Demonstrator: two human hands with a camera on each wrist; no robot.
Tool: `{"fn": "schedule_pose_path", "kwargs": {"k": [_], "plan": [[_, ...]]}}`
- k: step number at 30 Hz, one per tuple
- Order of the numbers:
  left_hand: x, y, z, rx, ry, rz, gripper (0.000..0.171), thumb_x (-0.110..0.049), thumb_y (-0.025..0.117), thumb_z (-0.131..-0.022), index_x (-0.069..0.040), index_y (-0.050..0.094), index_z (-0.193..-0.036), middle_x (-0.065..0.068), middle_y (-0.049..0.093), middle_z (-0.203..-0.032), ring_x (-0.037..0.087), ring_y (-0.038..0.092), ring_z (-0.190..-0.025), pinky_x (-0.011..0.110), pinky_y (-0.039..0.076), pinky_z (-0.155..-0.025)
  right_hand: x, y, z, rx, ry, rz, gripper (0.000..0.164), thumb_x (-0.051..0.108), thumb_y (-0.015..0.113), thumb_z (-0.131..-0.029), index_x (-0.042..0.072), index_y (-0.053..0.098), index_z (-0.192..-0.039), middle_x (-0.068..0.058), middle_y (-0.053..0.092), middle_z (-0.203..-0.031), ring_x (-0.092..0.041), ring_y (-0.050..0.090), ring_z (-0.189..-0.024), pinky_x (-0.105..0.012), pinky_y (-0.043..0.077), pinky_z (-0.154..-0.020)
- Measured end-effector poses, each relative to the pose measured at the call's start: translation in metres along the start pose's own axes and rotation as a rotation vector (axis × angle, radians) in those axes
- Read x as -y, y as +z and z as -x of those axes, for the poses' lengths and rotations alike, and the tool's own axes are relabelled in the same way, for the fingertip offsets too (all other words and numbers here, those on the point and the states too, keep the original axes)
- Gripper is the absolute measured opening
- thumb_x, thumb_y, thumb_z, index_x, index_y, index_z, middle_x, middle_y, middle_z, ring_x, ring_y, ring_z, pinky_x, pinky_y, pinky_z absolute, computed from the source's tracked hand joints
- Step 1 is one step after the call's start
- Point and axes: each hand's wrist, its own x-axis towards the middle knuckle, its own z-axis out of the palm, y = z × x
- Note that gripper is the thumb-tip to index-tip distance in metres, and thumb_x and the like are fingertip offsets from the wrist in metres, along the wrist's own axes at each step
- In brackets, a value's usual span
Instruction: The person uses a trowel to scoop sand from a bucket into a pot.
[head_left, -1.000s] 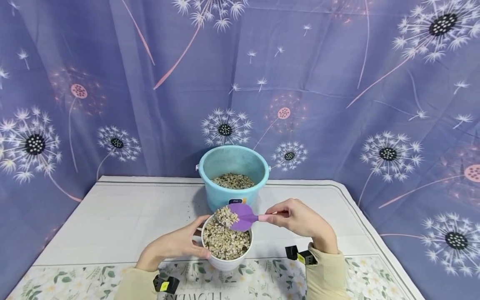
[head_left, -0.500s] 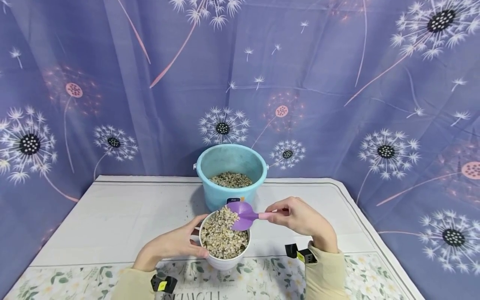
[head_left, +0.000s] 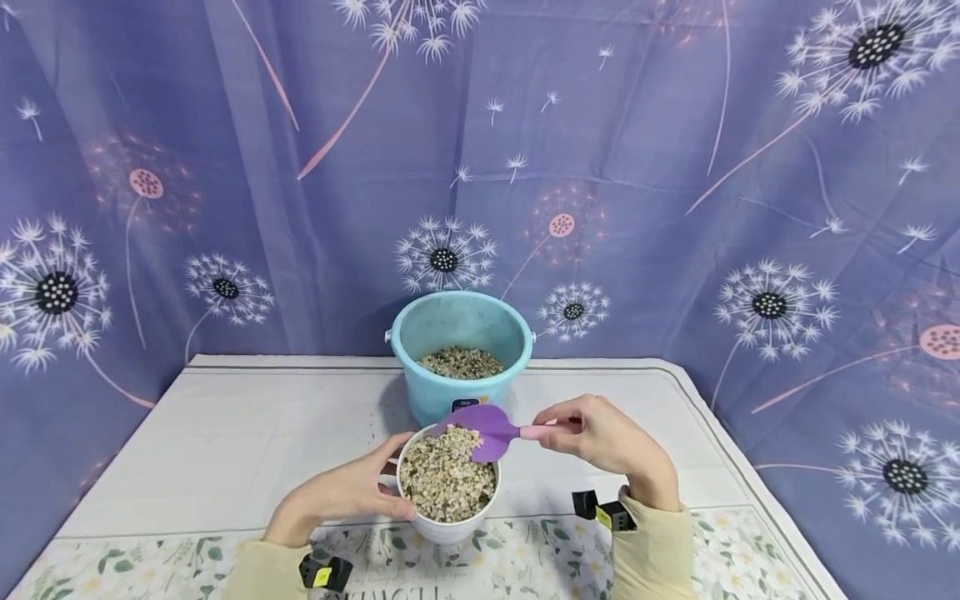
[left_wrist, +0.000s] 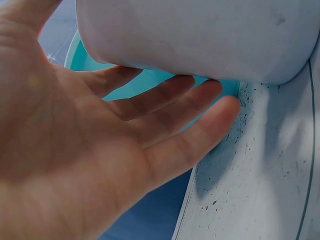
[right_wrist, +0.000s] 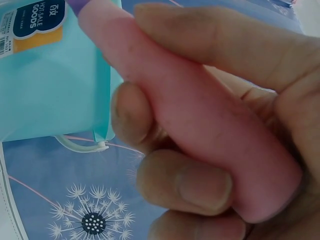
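My left hand [head_left: 352,490] holds a white pot [head_left: 444,531] by its side, thumb in front and fingers behind; in the left wrist view those fingers [left_wrist: 165,110] touch the pot wall [left_wrist: 200,37]. Pale, coarse gravel-like grains [head_left: 450,479] heap up to the pot's rim. In my right hand [head_left: 600,433] is the pink handle [right_wrist: 195,115] of a small trowel, fingers wrapped around it. Its purple blade [head_left: 487,429] lies tilted over the pot's far right rim, with grains against its left edge.
Right behind the pot stands a light blue bucket [head_left: 427,387], partly filled with darker grains [head_left: 461,362]. A white table cover [head_left: 262,442] with a floral front strip lies underneath. Dark specks dot the cover left of the bucket. A blue dandelion-print curtain [head_left: 337,208] hangs behind.
The trowel blade has turned, and the grains it carried have slid off onto the heap in the pot. Both hands keep nearly the same place; the whole view has shifted slightly.
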Motion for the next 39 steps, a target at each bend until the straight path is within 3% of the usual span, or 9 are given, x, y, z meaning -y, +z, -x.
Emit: {"fn": "schedule_pose_path", "kwargs": {"k": [11,19,24,31,39], "plan": [[-0.001,0.001,0.000,-0.008,0.002,-0.030,0.102,-0.024,0.082,-0.082,-0.002,0.013,-0.153,0.031,0.026,-0.148,0.034,0.053,-0.119,0.033,0.051,-0.093,0.001,-0.003,0.005,-0.015,-0.011,0.030,0.016,0.017,0.071,-0.090,0.023,0.075,-0.105,0.015,0.050,-0.059,0.001,0.035,-0.050,-0.022,0.043,-0.050],[-0.002,0.001,0.005,-0.015,-0.015,-0.076,0.101,-0.023,0.081,-0.082,-0.003,0.012,-0.154,0.030,0.024,-0.151,0.035,0.049,-0.124,0.044,0.044,-0.102,0.003,-0.002,0.009,-0.015,-0.006,0.029,0.019,0.017,0.073,-0.089,0.024,0.075,-0.106,0.012,0.066,-0.075,-0.001,0.044,-0.053,-0.024,0.046,-0.052],[-0.002,0.000,0.003,-0.034,-0.034,-0.100,0.103,-0.026,0.082,-0.081,-0.005,0.013,-0.154,0.028,0.023,-0.153,0.035,0.046,-0.128,0.050,0.039,-0.106,0.006,-0.003,0.009,-0.054,-0.022,0.030,0.023,0.013,0.075,-0.086,0.019,0.074,-0.108,0.011,0.069,-0.086,-0.005,0.058,-0.065,-0.026,0.052,-0.061],[-0.002,0.000,0.001,-0.044,-0.034,-0.128,0.104,-0.029,0.083,-0.080,-0.005,0.015,-0.154,0.026,0.026,-0.153,0.042,0.034,-0.135,0.062,0.027,-0.109,0.007,-0.004,0.008,-0.083,-0.037,0.044,0.030,0.010,0.076,-0.083,0.016,0.072,-0.112,0.010,0.070,-0.093,-0.007,0.061,-0.075,-0.027,0.054,-0.069],[0.000,-0.003,-0.002,-0.039,-0.010,-0.127,0.105,-0.027,0.083,-0.079,-0.003,0.014,-0.154,0.024,0.027,-0.152,0.040,0.033,-0.136,0.057,0.030,-0.109,0.009,-0.009,0.010,-0.134,-0.065,0.062,0.030,0.011,0.077,-0.083,0.020,0.072,-0.112,0.013,0.068,-0.094,-0.006,0.062,-0.078,-0.028,0.054,-0.071]]}}
